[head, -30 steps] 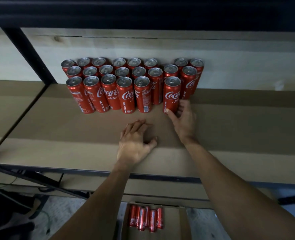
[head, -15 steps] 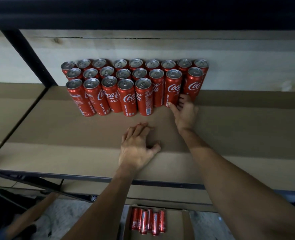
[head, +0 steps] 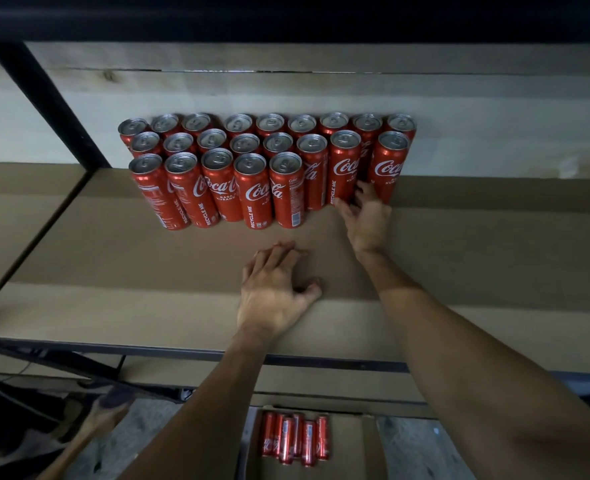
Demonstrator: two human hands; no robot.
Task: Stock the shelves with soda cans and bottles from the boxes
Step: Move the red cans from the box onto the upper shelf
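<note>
Standing upright (second row), a can (head: 344, 168) touches the right fingers (head: 362, 197).

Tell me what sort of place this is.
Probably a shop stockroom or storage area: a metal-framed shelf lined with cardboard, rows of red cola cans standing on it, and an open cardboard box on the floor below holding more cans.

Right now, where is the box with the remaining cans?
In the head view, the box is at the bottom centre, down below the front edge of the shelf, with a few red cans inside.
</note>
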